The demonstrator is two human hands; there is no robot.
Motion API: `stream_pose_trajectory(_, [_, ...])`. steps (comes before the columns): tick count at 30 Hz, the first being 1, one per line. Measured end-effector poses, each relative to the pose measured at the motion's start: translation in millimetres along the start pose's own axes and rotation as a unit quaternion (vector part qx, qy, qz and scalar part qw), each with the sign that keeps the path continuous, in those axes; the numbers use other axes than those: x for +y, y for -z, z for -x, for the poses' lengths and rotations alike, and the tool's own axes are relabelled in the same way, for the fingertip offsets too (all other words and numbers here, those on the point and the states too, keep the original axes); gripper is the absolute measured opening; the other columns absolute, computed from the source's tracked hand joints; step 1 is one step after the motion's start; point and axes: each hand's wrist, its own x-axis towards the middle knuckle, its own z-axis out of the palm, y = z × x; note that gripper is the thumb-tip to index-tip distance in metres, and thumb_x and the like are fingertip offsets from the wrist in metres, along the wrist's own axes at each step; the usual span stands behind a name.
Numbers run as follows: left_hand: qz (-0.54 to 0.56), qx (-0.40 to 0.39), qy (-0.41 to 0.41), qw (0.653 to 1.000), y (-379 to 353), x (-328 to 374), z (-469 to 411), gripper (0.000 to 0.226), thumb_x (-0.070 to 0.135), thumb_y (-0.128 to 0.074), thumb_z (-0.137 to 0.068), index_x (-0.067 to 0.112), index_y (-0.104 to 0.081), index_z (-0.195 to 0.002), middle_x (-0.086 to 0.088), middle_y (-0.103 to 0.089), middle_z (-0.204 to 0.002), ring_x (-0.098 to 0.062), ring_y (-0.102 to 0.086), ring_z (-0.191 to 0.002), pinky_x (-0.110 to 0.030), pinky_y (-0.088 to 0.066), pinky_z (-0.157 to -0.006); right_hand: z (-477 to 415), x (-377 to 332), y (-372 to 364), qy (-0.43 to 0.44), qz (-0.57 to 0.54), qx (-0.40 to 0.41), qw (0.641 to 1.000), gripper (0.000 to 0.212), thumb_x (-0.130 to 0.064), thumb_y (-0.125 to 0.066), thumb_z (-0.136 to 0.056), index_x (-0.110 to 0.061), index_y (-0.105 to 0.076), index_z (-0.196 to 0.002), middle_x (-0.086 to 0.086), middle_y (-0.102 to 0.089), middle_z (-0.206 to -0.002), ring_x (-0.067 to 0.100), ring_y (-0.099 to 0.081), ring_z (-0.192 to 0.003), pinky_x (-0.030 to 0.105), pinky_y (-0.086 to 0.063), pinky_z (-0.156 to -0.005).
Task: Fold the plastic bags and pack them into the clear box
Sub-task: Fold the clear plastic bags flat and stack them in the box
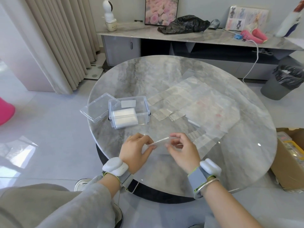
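A narrow folded strip of clear plastic bag (160, 142) hangs just above the round marble table (144, 76) near its front edge. My left hand (135, 151) pinches its left end and my right hand (181, 149) pinches its right end. The clear box (129, 111) stands open at the table's left, with a white folded bag (125, 118) lying inside. Its lid (97, 109) lies beside it on the left. Several flat translucent bags (202, 104) are spread over the right half of the table, one with faint red print.
A long marble console (197, 38) behind the table carries a black bag, a framed picture and pink items. A grey bin (282, 81) stands at the right, a cardboard box (291, 160) at the table's right edge, curtains at the left. My knee and shoe show below.
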Motion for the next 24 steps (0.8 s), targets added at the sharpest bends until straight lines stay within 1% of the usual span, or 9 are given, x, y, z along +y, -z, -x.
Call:
stream_pose_trajectory(2, [0.061, 0.017, 0.078, 0.995, 9.8, -0.7, -8.2, 0.019, 0.05, -0.063, -0.086, 0.032, -0.065, -0.082, 0.015, -0.064, -0.083, -0.002, -0.057, -0.08, -0.022, -0.044, -0.07, -19.5, -10.6, 2.5, -0.017, -0.024, -0.015, 0.999, 0.017, -0.025, -0.076, -0.079, -0.03, -0.064, -0.09, -0.008, -0.067, -0.088, 0.012, -0.061, -0.084, 0.017, -0.044, -0.077])
stream_pose_trajectory(4, [0.13, 0.041, 0.153, 0.979, 24.6, -1.3, -18.8, 0.016, 0.039, -0.073, -0.084, 0.027, -0.065, -0.077, 0.013, -0.069, -0.078, 0.005, -0.058, -0.071, -0.017, -0.042, -0.064, -38.4, -21.5, 1.5, -0.03, -0.027, -0.032, 0.999, 0.014, -0.028, -0.076, -0.079, -0.028, -0.064, -0.086, -0.005, -0.066, -0.092, 0.013, -0.058, -0.082, 0.014, -0.043, -0.072])
stream_pose_trajectory(6, [0.192, 0.056, 0.213, 0.956, 36.9, -4.3, -28.3, 0.018, 0.034, -0.076, -0.083, 0.024, -0.064, -0.074, 0.011, -0.07, -0.071, 0.006, -0.053, -0.057, -0.016, -0.04, -0.06, -53.1, -33.1, -4.3, -0.07, -0.095, -0.046, 0.992, 0.02, -0.026, -0.075, -0.08, -0.023, -0.061, -0.094, -0.002, -0.065, -0.097, 0.011, -0.058, -0.083, 0.015, -0.046, -0.072])
stream_pose_trajectory(9, [0.278, 0.086, 0.287, 0.913, 44.0, -13.6, -37.9, 0.02, 0.033, -0.078, -0.081, 0.021, -0.065, -0.071, 0.007, -0.071, -0.067, -0.007, -0.057, -0.058, -0.029, -0.047, -0.065, -68.2, -50.1, -17.6, -0.139, -0.215, -0.087, 0.963, 0.034, -0.023, -0.073, -0.082, -0.016, -0.055, -0.109, 0.001, -0.066, -0.092, 0.011, -0.064, -0.076, 0.025, -0.053, -0.069])
stream_pose_trajectory(13, [0.358, 0.115, 0.324, 0.868, 51.3, -17.7, -45.6, 0.021, 0.028, -0.077, -0.083, 0.01, -0.067, -0.08, -0.008, -0.074, -0.073, -0.014, -0.058, -0.063, -0.031, -0.047, -0.068, -83.5, -64.8, -32.5, -0.17, -0.246, -0.116, 0.947, 0.023, -0.017, -0.072, -0.084, -0.011, -0.062, -0.103, 0.0, -0.067, -0.078, 0.008, -0.064, -0.059, 0.019, -0.048, -0.054])
stream_pose_trajectory(17, [0.381, 0.141, 0.344, 0.847, 61.3, -19.4, -58.4, 0.015, 0.024, -0.075, -0.084, 0.012, -0.068, -0.08, 0.005, -0.072, -0.066, -0.004, -0.061, -0.061, -0.023, -0.048, -0.062, -95.7, -81.3, -40.0, -0.2, -0.3, -0.108, 0.926, 0.006, -0.007, -0.068, -0.086, -0.012, -0.064, -0.086, 0.004, -0.065, -0.076, 0.012, -0.059, -0.063, 0.016, -0.051, -0.054])
stream_pose_trajectory(20, [0.363, 0.144, 0.343, 0.854, 71.7, -29.6, -74.9, 0.014, 0.025, -0.074, -0.085, 0.016, -0.067, -0.078, 0.01, -0.069, -0.062, -0.006, -0.062, -0.066, -0.019, -0.047, -0.057, -109.9, -98.2, -50.5, -0.204, -0.331, -0.115, 0.914, 0.012, 0.001, -0.063, -0.087, -0.009, -0.062, -0.081, 0.001, -0.068, -0.063, 0.011, -0.064, -0.055, 0.018, -0.054, -0.054])
stream_pose_trajectory(22, [0.327, 0.133, 0.325, 0.877, 80.4, -38.2, -84.8, 0.015, 0.032, -0.074, -0.085, 0.018, -0.07, -0.081, 0.009, -0.072, -0.068, -0.011, -0.067, -0.074, -0.025, -0.051, -0.062, -124.0, -107.6, -56.6, -0.175, -0.31, -0.093, 0.93, 0.008, 0.005, -0.063, -0.086, -0.002, -0.064, -0.086, 0.0, -0.066, -0.055, 0.006, -0.063, -0.045, 0.018, -0.055, -0.05])
stream_pose_trajectory(24, [0.276, 0.136, 0.311, 0.899, 89.0, -49.2, -93.0, 0.016, 0.038, -0.072, -0.085, 0.022, -0.071, -0.085, 0.008, -0.074, -0.075, -0.013, -0.07, -0.08, -0.029, -0.054, -0.072, -141.9, -115.5, -66.5, -0.143, -0.236, -0.063, 0.959, 0.016, 0.007, -0.064, -0.085, 0.006, -0.065, -0.101, 0.005, -0.063, -0.061, 0.004, -0.059, -0.04, 0.018, -0.054, -0.047])
